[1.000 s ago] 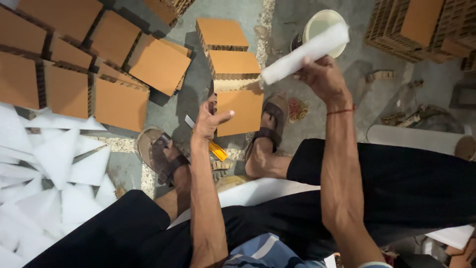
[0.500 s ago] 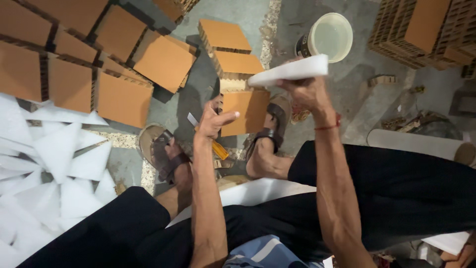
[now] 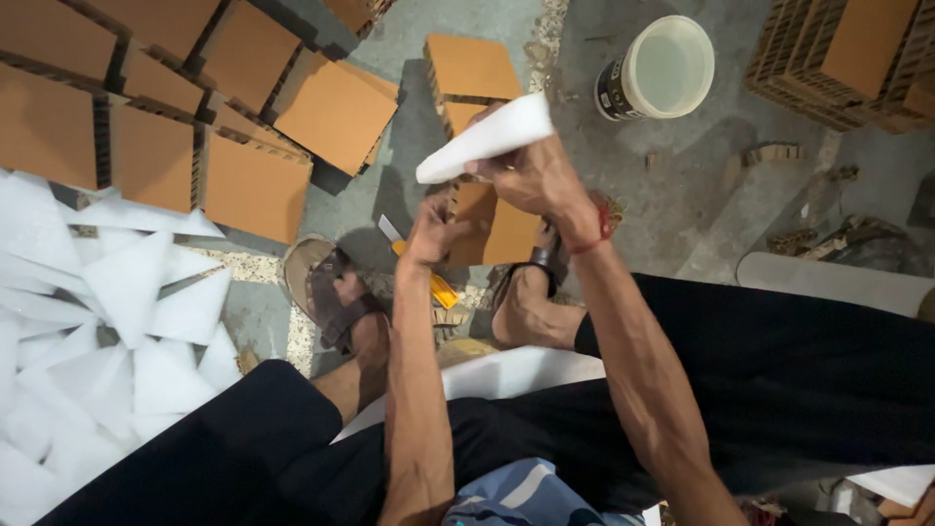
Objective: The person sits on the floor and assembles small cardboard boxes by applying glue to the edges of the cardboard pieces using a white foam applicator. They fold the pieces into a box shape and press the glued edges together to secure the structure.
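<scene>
My right hand (image 3: 534, 178) grips a white rolled foam sheet (image 3: 487, 138), held almost level above the floor, its free end pointing left. My left hand (image 3: 433, 232) is just below it, fingers curled on the edge of a brown cardboard block (image 3: 497, 229) that stands between my sandalled feet. A yellow utility knife (image 3: 429, 278) lies on the floor beside the left wrist. A red thread circles my right wrist.
Brown honeycomb cardboard blocks (image 3: 243, 185) lie in rows at the upper left, more (image 3: 847, 58) at the upper right. A pile of white foam triangles (image 3: 107, 321) covers the left. A white bucket (image 3: 657, 68) stands beyond. A white foam sheet (image 3: 516, 370) rests on my lap.
My right hand has swung the white roll down and to the left, from pointing up toward the bucket to nearly level. My left hand has closed on the cardboard block.
</scene>
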